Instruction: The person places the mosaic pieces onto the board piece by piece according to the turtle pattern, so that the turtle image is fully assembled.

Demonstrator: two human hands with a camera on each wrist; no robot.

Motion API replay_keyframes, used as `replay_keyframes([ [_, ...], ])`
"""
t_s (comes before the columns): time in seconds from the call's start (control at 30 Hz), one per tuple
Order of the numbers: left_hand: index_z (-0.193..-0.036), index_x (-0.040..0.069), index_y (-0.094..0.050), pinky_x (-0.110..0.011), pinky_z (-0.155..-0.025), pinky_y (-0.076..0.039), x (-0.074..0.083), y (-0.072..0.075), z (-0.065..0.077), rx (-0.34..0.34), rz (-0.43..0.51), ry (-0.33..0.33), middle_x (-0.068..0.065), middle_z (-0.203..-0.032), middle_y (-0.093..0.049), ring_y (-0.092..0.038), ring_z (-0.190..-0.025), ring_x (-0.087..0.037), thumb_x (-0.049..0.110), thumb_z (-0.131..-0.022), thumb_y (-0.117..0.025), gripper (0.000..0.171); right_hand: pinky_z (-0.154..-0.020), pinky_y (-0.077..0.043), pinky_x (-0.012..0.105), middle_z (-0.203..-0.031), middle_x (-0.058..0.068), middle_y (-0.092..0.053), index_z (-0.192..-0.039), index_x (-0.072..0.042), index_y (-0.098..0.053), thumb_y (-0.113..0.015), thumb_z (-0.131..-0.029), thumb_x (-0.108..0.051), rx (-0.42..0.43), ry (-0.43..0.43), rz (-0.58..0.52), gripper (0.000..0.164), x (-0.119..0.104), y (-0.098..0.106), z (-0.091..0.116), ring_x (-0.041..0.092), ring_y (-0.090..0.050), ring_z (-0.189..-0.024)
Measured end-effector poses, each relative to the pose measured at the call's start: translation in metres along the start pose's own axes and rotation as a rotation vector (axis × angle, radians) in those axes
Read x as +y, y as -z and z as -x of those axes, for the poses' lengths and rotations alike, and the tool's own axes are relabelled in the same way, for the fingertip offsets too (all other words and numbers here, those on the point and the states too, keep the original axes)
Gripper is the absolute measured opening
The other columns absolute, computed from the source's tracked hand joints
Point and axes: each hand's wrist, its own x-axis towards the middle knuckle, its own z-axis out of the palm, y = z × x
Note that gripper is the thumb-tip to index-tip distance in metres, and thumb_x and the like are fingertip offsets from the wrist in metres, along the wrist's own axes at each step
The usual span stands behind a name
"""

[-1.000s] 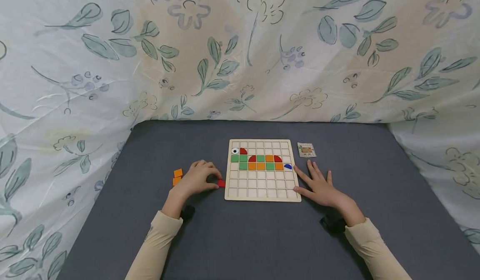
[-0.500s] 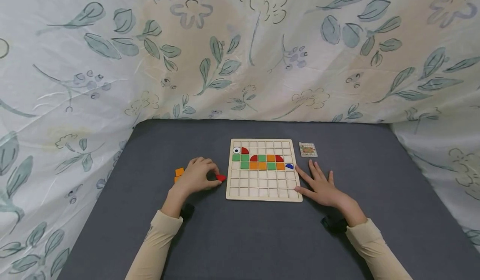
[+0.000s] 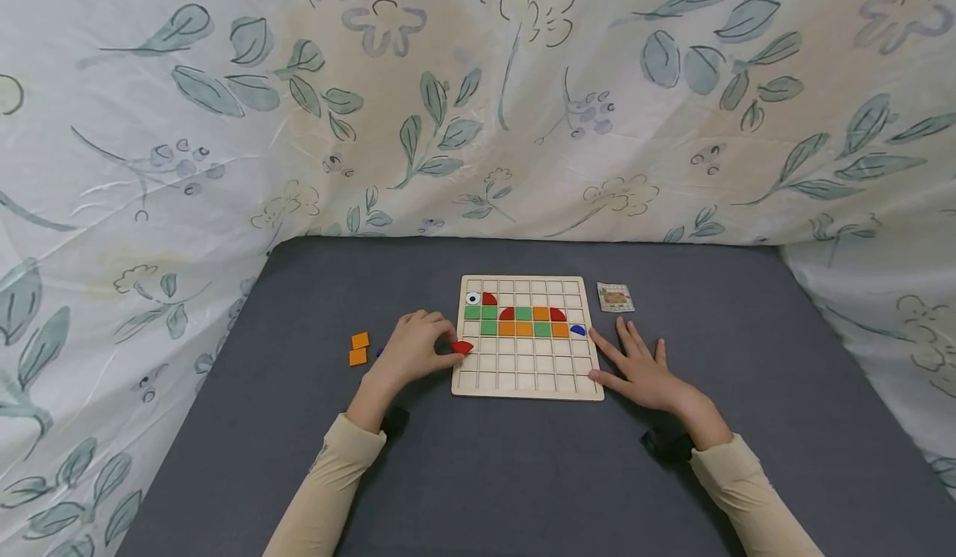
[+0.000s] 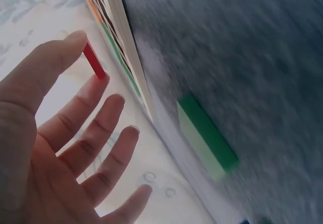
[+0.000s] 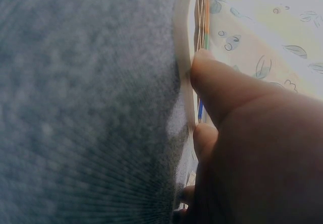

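Left hand (image 3: 414,348) pinches red tile (image 3: 463,348) over left edge of grid board (image 3: 525,381), contact unclear; right hand (image 3: 646,374) spread, touching right edge; tile could slip from thin fingertip pinch, or a bump shift placed tiles (image 3: 507,329)

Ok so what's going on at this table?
A person's left hand pinches a red piece at the left edge of a wooden grid board. The right hand, fingers spread, touches the board's right edge. Coloured tiles fill some of the squares. Two orange squares lie on the dark table to the left, and a small picture card lies beyond the right hand.
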Motion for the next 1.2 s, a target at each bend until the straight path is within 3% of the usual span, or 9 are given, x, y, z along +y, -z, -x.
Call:
replay_keyframes([
  [0.47, -0.079, 0.016, -0.066, -0.05, -0.091, -0.04, 0.025, -0.012, -0.016, 0.004, -0.018, 0.032, 0.002, -0.082, -0.061, -0.049, -0.079, -0.018, 0.041, -0.074, -0.075, 0.026, -0.096, 0.013, 0.073, -0.152, 0.024, 0.006, -0.15, -0.023, -0.017, -0.046, -0.09, -0.057, -0.001, -0.009, -0.001, 0.075, 0.002, -0.005, -0.001, 0.044, 0.008, -0.139],
  [0.93, -0.067, 0.023, -0.06, -0.048, -0.092, -0.038, 0.027, -0.018, -0.021, -0.026, 0.0, 0.043, 0.004, -0.075, -0.056, -0.044, -0.075, -0.015, 0.041, -0.075, -0.074, 0.025, -0.096, 0.012, 0.073, -0.153, 0.024, 0.007, -0.15, -0.024, -0.016, -0.046, -0.09, -0.056, 0.007, 0.005, 0.004, 0.074, 0.003, -0.003, -0.001, 0.044, 0.008, -0.139],
  [1.1, -0.071, 0.022, -0.063, -0.05, -0.093, -0.037, 0.027, -0.014, -0.021, -0.032, 0.02, 0.011, 0.002, -0.078, -0.058, -0.045, -0.078, -0.017, 0.039, -0.075, -0.075, 0.021, -0.096, 0.012, 0.073, -0.153, 0.023, 0.007, -0.15, -0.024, -0.015, -0.046, -0.09, -0.056, 0.008, 0.004, 0.006, 0.075, 0.003, -0.003, -0.001, 0.043, 0.009, -0.139],
  [1.2, -0.082, 0.021, -0.069, -0.053, -0.096, -0.035, 0.025, -0.009, -0.022, -0.052, 0.036, -0.021, 0.001, -0.086, -0.061, -0.048, -0.086, -0.02, 0.036, -0.076, -0.076, 0.018, -0.096, 0.012, 0.073, -0.153, 0.023, 0.007, -0.15, -0.024, -0.015, -0.046, -0.09, -0.057, 0.008, 0.004, 0.004, 0.075, 0.002, -0.002, -0.002, 0.043, 0.009, -0.139],
])
